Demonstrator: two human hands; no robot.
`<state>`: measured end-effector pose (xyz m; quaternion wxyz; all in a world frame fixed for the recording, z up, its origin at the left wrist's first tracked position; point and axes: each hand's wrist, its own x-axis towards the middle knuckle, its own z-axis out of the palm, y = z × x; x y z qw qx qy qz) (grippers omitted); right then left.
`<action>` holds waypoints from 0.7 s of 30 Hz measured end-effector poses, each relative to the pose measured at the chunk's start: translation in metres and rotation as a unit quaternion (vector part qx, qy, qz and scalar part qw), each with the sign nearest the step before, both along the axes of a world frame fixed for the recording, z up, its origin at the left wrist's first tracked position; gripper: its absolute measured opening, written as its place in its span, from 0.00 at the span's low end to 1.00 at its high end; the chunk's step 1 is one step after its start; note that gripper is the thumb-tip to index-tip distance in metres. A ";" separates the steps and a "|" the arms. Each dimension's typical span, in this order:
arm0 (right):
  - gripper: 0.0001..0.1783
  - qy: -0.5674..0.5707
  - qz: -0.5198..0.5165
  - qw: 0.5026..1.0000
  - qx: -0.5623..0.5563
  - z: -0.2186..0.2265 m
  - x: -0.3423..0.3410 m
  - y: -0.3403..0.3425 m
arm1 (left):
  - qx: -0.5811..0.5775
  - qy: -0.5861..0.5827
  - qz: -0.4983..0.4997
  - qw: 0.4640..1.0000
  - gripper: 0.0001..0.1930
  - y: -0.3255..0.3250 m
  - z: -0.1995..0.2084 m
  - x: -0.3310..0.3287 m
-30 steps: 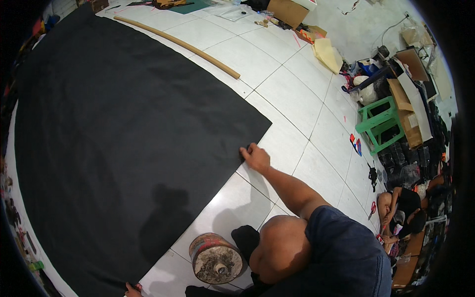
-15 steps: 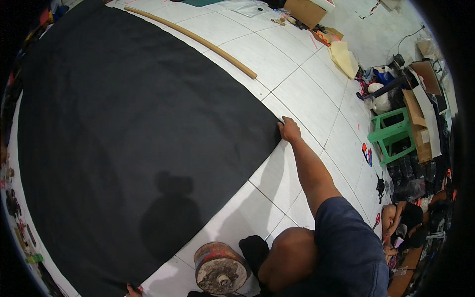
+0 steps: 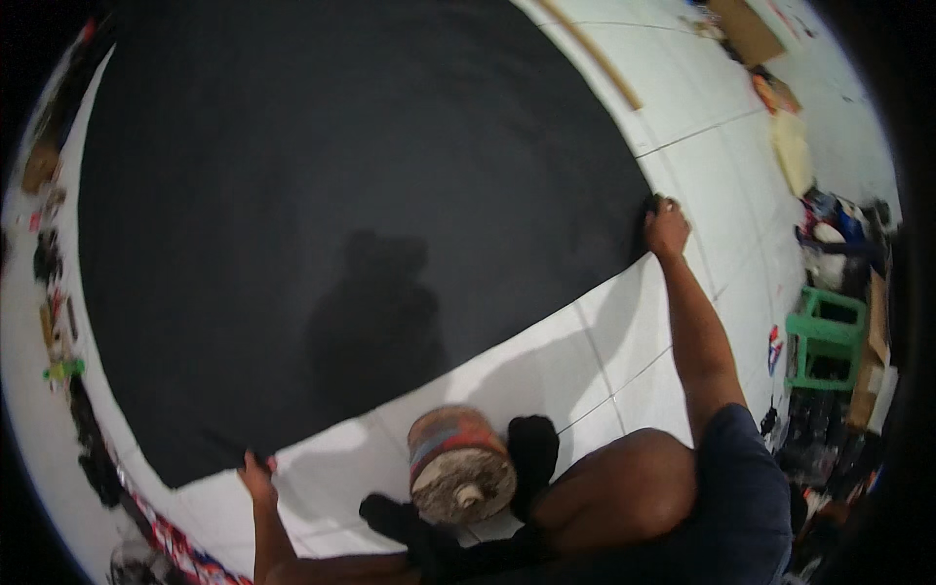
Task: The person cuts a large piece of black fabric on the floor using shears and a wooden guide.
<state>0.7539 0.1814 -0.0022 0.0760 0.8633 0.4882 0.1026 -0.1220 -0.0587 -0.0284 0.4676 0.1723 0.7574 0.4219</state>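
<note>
A large black sheet of cloth-like material lies spread over the white tiled floor in front of me. At its near edge, close to the near left corner, my left hand is closed on the sheet. My right hand grips the same sheet at its near right corner, which is bunched a little between the fingers. Between my feet, just off the near edge, stands a worn red and grey drum-shaped block with a rough top and a knob in its middle.
A long wooden pole lies beyond the right edge of the sheet. Along the right wall are a green plastic stool, cardboard, a pale yellow piece and piled clutter. Small items line the left side, among them a green one.
My view has turned, so the sheet's near edge looks flatter and my left forearm now shows. Both hands still hold the sheet; the rest appears shifted with the view.
</note>
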 end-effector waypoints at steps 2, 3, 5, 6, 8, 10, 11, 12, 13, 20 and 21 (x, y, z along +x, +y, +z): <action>0.25 0.073 0.153 0.982 0.083 0.011 -0.073 -0.015 | -0.023 0.050 0.082 0.995 0.10 0.007 0.003 0.021; 0.25 0.145 0.188 0.970 0.046 0.016 -0.116 -0.025 | -0.037 0.060 0.072 0.995 0.10 0.006 0.006 0.023; 0.26 0.247 0.298 0.922 -0.019 0.026 -0.192 -0.054 | -0.068 0.082 0.110 0.988 0.11 0.006 0.001 0.026; 0.30 0.247 0.337 0.907 -0.050 0.034 -0.228 -0.069 | -0.072 0.077 0.111 0.988 0.12 0.005 -0.002 0.025; 0.32 0.217 0.355 0.906 -0.078 0.024 -0.252 -0.085 | -0.073 0.079 0.115 0.988 0.15 0.007 0.002 0.029; 0.33 0.237 0.338 0.906 -0.092 0.026 -0.255 -0.081 | -0.042 0.051 0.106 0.992 0.17 0.002 -0.002 0.027; 0.33 0.268 0.327 0.899 -0.110 0.030 -0.251 -0.080 | -0.022 0.051 0.111 0.992 0.17 0.007 0.004 0.037; 0.33 0.266 0.332 0.898 -0.108 0.028 -0.251 -0.078 | -0.041 0.035 0.105 0.993 0.17 0.004 0.002 0.026; 0.33 0.229 0.329 0.910 -0.107 0.024 -0.249 -0.084 | -0.091 0.030 0.128 0.987 0.19 0.012 0.009 0.035; 0.32 0.295 0.331 0.888 -0.120 0.027 -0.252 -0.079 | 0.248 -0.148 0.328 0.899 0.21 0.003 0.016 -0.075; 0.33 0.302 0.345 0.881 -0.117 0.020 -0.248 -0.078 | 0.262 -0.141 0.359 0.885 0.21 0.000 0.013 -0.101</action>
